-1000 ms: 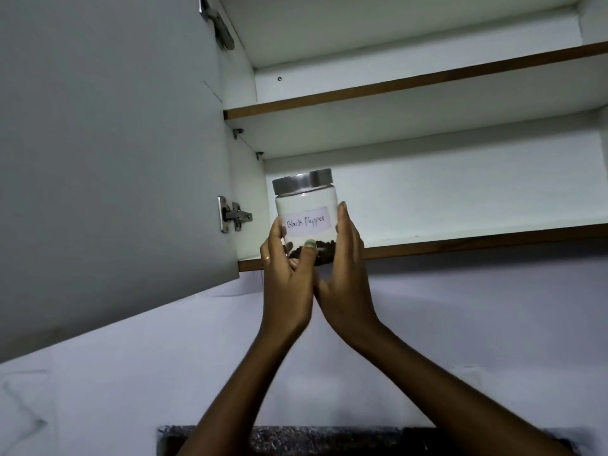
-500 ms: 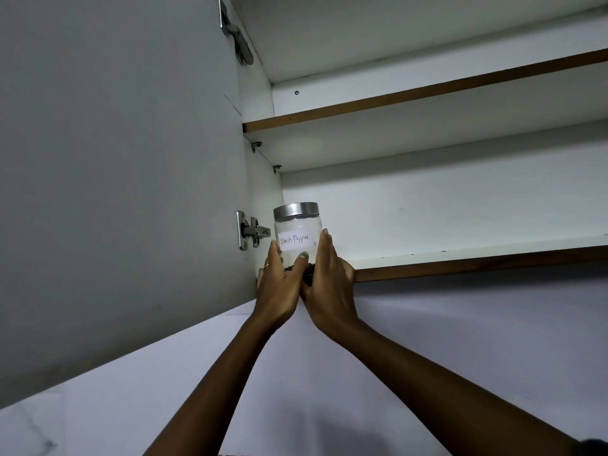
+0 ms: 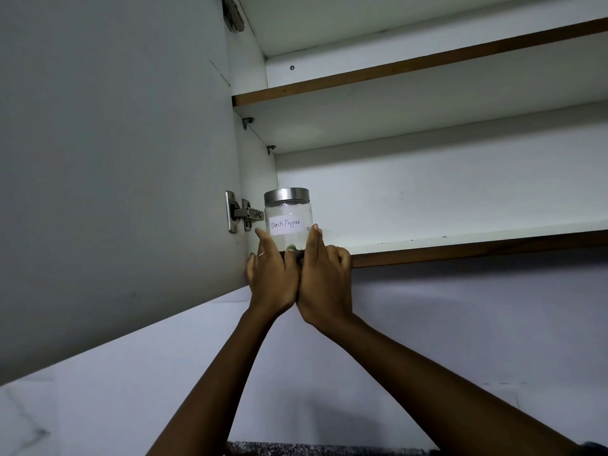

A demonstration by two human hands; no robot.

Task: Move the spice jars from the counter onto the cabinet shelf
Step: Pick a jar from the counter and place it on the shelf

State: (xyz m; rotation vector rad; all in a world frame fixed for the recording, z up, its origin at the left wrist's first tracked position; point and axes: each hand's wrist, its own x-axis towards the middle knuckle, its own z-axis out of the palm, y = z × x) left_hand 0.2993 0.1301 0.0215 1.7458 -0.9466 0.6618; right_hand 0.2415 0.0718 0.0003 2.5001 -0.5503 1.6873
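Note:
A clear glass spice jar [image 3: 288, 217] with a steel lid and a white label reading "Black Pepper" stands upright at the far left end of the lower cabinet shelf [image 3: 460, 246], close to the cabinet's side wall. My left hand [image 3: 271, 273] cups its lower left side and my right hand [image 3: 324, 273] cups its lower right side, fingers pressed to the glass. The jar's base and the dark peppercorns are mostly hidden behind my fingers.
The open cabinet door [image 3: 115, 159] hangs at the left, with a metal hinge [image 3: 241, 213] right beside the jar. An upper shelf [image 3: 411, 69] runs above. A white wall lies below the cabinet, and a dark speckled counter edge [image 3: 329, 449] shows at the bottom.
Both hands carried the jar up and to the left, from in front of the shelf edge onto the shelf's left end. My hands slid lower on the jar.

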